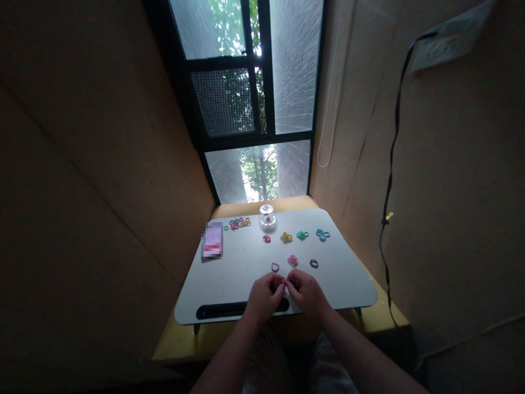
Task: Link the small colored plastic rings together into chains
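Observation:
My left hand (266, 296) and my right hand (307, 293) meet above the white lap table's near side. Both have fingers pinched together on a small pinkish hair tie (284, 281), mostly hidden by the fingertips. Just beyond them lie a purple hair tie (275, 267), a pink pile (292, 260) and a dark one (314, 264). Farther back is a row of small piles: red (267, 239), yellow (286, 237), green (302, 235) and blue (322, 235). A mixed-colour heap (239, 223) rests at the back left.
A clear round container (268, 219) stands at the table's back. On the left lies a phone-like flat object (212, 241), its face blurred. A black slot (221, 311) runs along the front edge of the white table (241, 273). Walls close in on both sides; a black cord (392, 148) hangs at right.

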{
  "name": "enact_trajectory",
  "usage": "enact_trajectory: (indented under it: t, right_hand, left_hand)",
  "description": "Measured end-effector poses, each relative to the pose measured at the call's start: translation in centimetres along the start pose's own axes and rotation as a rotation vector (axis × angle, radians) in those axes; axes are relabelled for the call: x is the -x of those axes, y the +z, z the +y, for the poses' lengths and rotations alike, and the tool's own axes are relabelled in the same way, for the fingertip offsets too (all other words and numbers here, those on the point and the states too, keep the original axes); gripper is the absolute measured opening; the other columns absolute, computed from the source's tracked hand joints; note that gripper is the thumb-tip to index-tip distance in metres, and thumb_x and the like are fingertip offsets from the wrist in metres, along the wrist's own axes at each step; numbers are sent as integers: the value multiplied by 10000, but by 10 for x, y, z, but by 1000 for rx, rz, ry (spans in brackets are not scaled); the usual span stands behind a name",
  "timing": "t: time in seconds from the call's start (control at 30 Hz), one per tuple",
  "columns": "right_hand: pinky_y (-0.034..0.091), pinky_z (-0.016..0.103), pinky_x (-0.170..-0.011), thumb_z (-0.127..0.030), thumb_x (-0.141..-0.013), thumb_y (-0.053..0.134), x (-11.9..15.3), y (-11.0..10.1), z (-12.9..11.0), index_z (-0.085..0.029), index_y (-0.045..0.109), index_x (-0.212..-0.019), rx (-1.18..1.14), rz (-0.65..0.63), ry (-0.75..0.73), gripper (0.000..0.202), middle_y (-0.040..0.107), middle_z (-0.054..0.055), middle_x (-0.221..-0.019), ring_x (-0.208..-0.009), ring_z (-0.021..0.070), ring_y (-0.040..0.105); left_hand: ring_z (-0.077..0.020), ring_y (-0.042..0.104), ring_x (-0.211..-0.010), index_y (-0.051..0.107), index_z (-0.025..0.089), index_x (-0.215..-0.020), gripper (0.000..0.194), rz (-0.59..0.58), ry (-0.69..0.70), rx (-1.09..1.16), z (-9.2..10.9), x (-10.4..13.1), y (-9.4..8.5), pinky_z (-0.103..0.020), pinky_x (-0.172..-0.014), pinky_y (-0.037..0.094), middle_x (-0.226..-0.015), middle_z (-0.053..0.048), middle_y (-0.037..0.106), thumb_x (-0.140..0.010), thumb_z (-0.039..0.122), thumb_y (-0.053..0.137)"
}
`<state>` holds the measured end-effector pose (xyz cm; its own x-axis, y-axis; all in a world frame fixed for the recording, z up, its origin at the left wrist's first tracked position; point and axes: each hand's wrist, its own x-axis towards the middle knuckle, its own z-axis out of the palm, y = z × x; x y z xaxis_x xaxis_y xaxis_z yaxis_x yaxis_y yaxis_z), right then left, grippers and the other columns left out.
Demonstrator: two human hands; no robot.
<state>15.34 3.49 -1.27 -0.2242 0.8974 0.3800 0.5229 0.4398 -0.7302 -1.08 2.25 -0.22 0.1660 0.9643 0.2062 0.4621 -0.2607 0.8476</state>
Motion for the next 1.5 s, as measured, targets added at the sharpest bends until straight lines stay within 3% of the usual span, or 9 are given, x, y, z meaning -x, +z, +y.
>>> enact_trajectory:
  t: [0.4,1.1,1.33,1.5]
  right_hand:
    - [359,238,-582,-273,-878,518,1,4,4,-207,524,-725,48,-11,29,167,583,-8,-676,-624,142,522]
    - [376,246,-610,-253,-872,495,2,-2,-5,-206,537,-730,43,-31,6,155,577,-9,-673,-634,142,528]
    - [361,242,-596,-227,-850,509,2,1,-1,-203,544,-733,52,-27,4,125,574,-11,-671,-624,137,512]
    - [350,246,-593,-244,-838,523,1,1,0,-200,567,-713,63,-8,-10,140,578,-7,-659,-617,137,508]
  left_hand:
    - [-143,619,-685,666,184,-836,166,20,-26,39,-2,-1,1,-229,-633,450,-772,-23,693,-850,316,567]
    - [-118,518,-581,602,190,-796,138,60,-22,-51,-2,0,1,-227,-574,370,-637,24,590,-843,313,561]
    - [-125,569,-619,616,186,-830,152,51,-5,-32,0,1,1,-230,-589,409,-718,-2,659,-842,333,577]
    - [-130,604,-640,642,186,-959,184,32,-3,5,0,1,0,-234,-611,447,-771,-17,702,-851,316,570]
